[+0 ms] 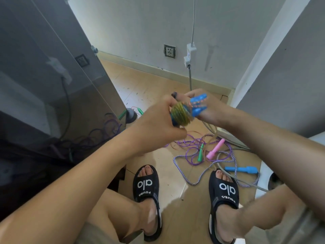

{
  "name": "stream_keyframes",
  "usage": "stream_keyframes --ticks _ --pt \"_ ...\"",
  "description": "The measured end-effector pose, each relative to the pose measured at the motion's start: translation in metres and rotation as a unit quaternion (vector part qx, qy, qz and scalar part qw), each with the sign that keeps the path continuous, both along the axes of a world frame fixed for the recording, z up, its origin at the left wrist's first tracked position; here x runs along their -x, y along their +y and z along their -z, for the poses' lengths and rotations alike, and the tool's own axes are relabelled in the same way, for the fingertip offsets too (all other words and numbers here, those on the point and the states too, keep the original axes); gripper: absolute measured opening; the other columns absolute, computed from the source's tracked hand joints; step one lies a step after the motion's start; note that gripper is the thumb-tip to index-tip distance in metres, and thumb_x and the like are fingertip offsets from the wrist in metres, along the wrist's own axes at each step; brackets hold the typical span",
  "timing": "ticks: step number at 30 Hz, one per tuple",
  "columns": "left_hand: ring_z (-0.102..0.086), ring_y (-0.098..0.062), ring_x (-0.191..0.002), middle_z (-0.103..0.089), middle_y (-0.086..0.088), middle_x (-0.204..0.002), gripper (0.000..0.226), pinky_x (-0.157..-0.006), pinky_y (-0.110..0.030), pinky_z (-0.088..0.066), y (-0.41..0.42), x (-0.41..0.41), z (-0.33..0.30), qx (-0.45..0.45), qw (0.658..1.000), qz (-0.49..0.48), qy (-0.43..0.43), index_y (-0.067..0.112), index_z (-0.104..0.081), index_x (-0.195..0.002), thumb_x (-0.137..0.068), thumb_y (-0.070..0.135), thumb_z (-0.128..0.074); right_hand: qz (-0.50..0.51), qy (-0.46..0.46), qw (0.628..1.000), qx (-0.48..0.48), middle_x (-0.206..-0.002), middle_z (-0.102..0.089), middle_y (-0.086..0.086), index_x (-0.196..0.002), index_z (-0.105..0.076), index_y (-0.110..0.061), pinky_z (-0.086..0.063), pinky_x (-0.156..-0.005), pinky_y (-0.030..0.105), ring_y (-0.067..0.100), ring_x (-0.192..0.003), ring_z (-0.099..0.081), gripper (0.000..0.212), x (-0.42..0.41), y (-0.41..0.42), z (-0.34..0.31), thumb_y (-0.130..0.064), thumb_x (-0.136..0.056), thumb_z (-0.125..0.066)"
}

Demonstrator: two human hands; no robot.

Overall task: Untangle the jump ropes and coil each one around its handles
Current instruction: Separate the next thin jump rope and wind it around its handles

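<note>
My right hand (209,110) grips a pair of blue handles (198,106) held together, with yellow-green rope (180,114) wound in tight turns around their lower part. My left hand (156,124) holds the coiled rope end against the handles. Both hands are raised above the floor and slightly blurred. On the floor below lie tangled ropes: a thin purple rope (189,145) with a green handle (200,153), a pink handle (215,149), and a purple-white braided rope (182,175) leading to a blue handle (241,169).
A glass-fronted cabinet (52,76) stands at the left, reflecting the ropes. Another green handle (139,110) lies beside a round foot at its corner. Grey cables (228,138) run along the right wall. My feet in black sandals (146,185) rest on the wooden floor.
</note>
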State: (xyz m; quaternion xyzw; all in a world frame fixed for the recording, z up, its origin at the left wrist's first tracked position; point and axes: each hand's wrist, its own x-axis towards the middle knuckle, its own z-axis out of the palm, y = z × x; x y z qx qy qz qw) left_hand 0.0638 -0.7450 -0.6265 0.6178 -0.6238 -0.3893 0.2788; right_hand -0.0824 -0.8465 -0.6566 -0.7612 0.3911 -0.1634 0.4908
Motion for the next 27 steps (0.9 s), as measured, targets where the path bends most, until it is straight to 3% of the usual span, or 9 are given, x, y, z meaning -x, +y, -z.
stream_keyframes --ticks 1,3,7,10,14,17,20,24,27 --pt "-0.047 -0.007 -0.052 -0.058 0.005 -0.071 0.042 -0.051 -0.023 -0.042 -0.003 -0.005 0.001 0.009 0.999 -0.044 0.024 0.024 -0.049 -0.099 -0.072 0.006 -0.076 0.028 0.012 0.999 0.017 -0.06 -0.047 0.02 -0.067 -0.059 0.003 -0.039 -0.053 0.032 0.025 -0.052 -0.041 0.035 -0.004 0.003 0.007 -0.013 -0.097 -0.053" --pt "-0.044 -0.009 -0.049 -0.055 0.007 -0.07 0.048 -0.047 -0.024 -0.038 -0.011 -0.014 0.001 0.012 0.988 -0.123 0.092 0.024 -0.051 -0.104 -0.065 0.009 -0.074 0.081 0.051 0.995 0.006 -0.047 -0.045 0.001 -0.052 -0.054 -0.016 -0.032 -0.049 0.028 0.017 -0.043 -0.036 0.048 -0.011 0.014 0.017 -0.033 -0.097 -0.047" --pt "-0.033 -0.017 -0.048 -0.044 -0.004 -0.067 0.035 -0.044 -0.024 -0.028 -0.023 -0.029 0.008 -0.023 0.965 -0.17 0.197 0.013 -0.052 -0.093 -0.063 0.0 -0.064 0.09 0.065 0.994 -0.015 -0.047 -0.039 -0.007 -0.056 -0.048 -0.017 -0.026 -0.052 0.029 0.013 -0.044 -0.031 0.055 -0.021 0.034 0.026 -0.044 -0.102 -0.034" --pt "-0.026 -0.014 -0.045 -0.037 -0.004 -0.062 0.033 -0.039 -0.018 -0.022 -0.03 -0.048 0.022 -0.081 0.95 -0.202 0.222 0.014 -0.045 -0.079 -0.072 -0.014 -0.06 0.062 0.09 0.991 0.072 -0.054 -0.039 0.001 -0.061 -0.041 -0.012 -0.03 -0.054 0.034 0.02 -0.052 -0.035 0.055 -0.022 0.045 0.018 -0.045 -0.104 -0.031" --pt "-0.038 -0.016 -0.05 -0.05 -0.011 -0.073 0.039 -0.044 -0.026 -0.032 -0.033 -0.058 0.038 -0.126 0.97 -0.184 0.093 0.005 -0.053 -0.108 -0.073 -0.008 -0.066 0.018 0.137 0.977 0.161 -0.054 -0.036 0.004 -0.061 -0.032 -0.014 -0.028 -0.052 0.035 0.022 -0.053 -0.032 0.054 -0.025 0.054 0.007 -0.046 -0.105 -0.031" --pt "-0.056 -0.019 -0.068 -0.061 -0.006 -0.087 0.038 -0.061 -0.036 -0.05 -0.037 -0.059 0.041 -0.115 0.978 -0.153 -0.077 0.014 -0.054 -0.106 -0.075 0.002 -0.073 0.01 0.116 0.969 0.216 -0.052 -0.038 0.005 -0.061 -0.034 -0.012 -0.032 -0.05 0.038 0.024 -0.052 -0.034 0.054 -0.021 0.05 -0.001 -0.045 -0.104 -0.034" --pt "-0.06 -0.02 -0.085 -0.061 -0.003 -0.094 0.037 -0.069 -0.034 -0.051 -0.035 -0.054 0.038 -0.127 0.962 -0.049 -0.237 0.016 -0.053 -0.106 -0.077 0.011 -0.076 0.021 0.103 0.955 0.277 -0.05 -0.036 0.002 -0.062 -0.036 -0.012 -0.038 -0.052 0.041 0.031 -0.054 -0.043 0.053 -0.015 0.04 -0.011 -0.046 -0.102 -0.036" --pt "-0.06 -0.01 -0.079 -0.062 0.009 -0.086 0.039 -0.063 -0.02 -0.044 -0.024 -0.03 0.031 -0.058 0.965 0.088 -0.24 0.018 -0.057 -0.112 -0.077 0.015 -0.076 0.042 0.101 0.934 0.341 -0.049 -0.031 0.003 -0.056 -0.031 -0.016 -0.029 -0.051 0.037 0.025 -0.053 -0.035 0.055 -0.01 0.027 -0.019 -0.048 -0.1 -0.041" --pt "-0.059 -0.007 -0.072 -0.063 0.008 -0.081 0.033 -0.065 -0.024 -0.048 -0.018 -0.019 0.024 -0.018 0.969 0.132 -0.206 0.018 -0.059 -0.103 -0.076 0.02 -0.078 0.049 0.111 0.936 0.33 -0.049 -0.036 0.003 -0.055 -0.035 -0.015 -0.028 -0.051 0.036 0.022 -0.052 -0.036 0.058 -0.008 0.013 -0.014 -0.053 -0.097 -0.047"
